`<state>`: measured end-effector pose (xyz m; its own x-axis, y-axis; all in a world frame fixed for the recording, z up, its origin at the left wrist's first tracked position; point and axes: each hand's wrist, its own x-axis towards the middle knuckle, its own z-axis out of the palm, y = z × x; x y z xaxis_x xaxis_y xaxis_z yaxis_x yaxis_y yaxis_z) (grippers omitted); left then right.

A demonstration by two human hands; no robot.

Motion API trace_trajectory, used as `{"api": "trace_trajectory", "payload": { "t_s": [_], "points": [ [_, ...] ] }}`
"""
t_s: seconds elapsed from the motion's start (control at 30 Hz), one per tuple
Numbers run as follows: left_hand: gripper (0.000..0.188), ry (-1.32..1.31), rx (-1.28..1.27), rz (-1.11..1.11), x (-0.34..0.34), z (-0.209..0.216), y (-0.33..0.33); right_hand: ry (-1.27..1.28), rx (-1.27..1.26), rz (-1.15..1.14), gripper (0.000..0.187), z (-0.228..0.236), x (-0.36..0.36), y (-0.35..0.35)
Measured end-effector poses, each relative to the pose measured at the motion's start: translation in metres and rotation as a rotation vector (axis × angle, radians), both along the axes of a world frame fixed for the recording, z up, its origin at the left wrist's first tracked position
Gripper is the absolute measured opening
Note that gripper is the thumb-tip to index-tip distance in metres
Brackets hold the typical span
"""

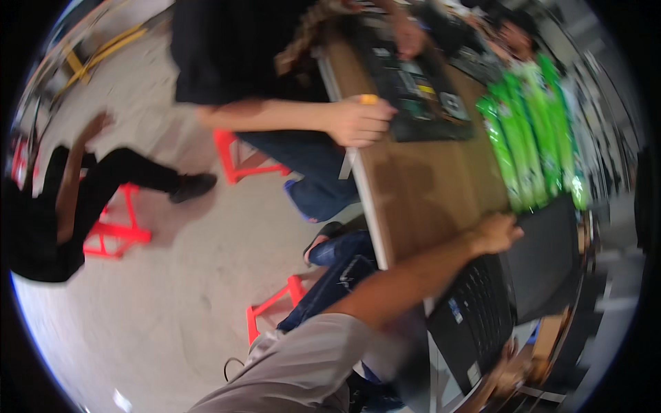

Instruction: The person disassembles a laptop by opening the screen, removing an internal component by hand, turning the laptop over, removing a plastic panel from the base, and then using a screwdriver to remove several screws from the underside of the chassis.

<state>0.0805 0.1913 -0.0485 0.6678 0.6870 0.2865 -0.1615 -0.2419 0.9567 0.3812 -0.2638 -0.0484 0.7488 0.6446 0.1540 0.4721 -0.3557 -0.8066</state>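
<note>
My left hand (497, 233) reaches from a grey sleeve across the wooden table (420, 186) and grips the far corner of an open black laptop (482, 310), next to its hinge. The laptop's dark screen (547, 261) stands up to the right of that hand. At the laptop's near edge a blurred brown shape (511, 365) looks like my right hand. Its fingers cannot be made out.
Several green packages (530, 138) lie on the table beyond the laptop. A seated person's hand (358, 120) holds a small yellow item beside a dismantled laptop (420, 89). Red stools (237, 158) stand on the concrete floor. Another person in black (62, 199) sits at the left.
</note>
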Motion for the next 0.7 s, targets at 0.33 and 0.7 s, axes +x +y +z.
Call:
{"api": "trace_trajectory", "payload": {
  "t_s": [0.33, 0.7],
  "points": [
    [0.054, 0.133, 0.130, 0.065, 0.014, 0.006, 0.000, -0.038, 0.299, -0.049, 0.058, -0.022, -0.063, 0.037],
    [0.052, 0.006, -0.040, -0.039, 0.019, 0.013, -0.004, 0.092, 0.395, -0.042, 0.050, 0.000, -0.068, 0.046]
  ]
}}
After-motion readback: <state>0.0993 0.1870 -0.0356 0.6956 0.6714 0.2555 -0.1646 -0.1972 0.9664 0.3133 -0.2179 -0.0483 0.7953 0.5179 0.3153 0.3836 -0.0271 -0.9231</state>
